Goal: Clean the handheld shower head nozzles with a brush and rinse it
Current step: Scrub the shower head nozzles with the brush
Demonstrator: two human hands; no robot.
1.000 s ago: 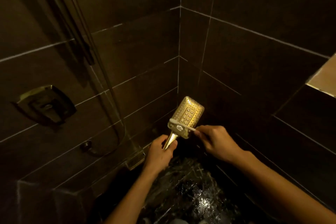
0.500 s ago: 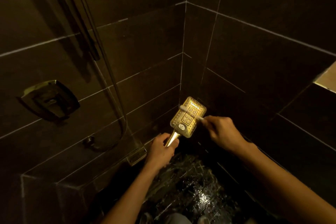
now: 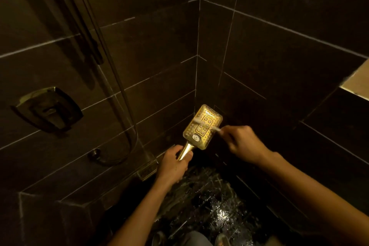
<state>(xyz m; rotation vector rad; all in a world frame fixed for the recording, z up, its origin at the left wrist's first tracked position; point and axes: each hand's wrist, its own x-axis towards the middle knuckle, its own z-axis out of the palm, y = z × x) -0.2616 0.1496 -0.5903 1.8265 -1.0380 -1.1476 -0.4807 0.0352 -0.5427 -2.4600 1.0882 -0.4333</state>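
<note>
Dark tiled shower walls (image 3: 151, 50) meet in a corner above a wet, glossy black floor (image 3: 209, 201). A hose (image 3: 119, 94) loops down the left wall beside a metal mixer plate (image 3: 48, 109). Over the floor's far corner, the left hand (image 3: 172, 164) has its grip wrapped around the handle of a gold handheld shower head (image 3: 203, 127), nozzle face up. The right hand (image 3: 242, 143) pinches a blurred white brush (image 3: 215, 129) laid across the nozzles.

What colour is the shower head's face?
Gold, dotted with nozzle holes; shower head, seen in the head view.
</note>
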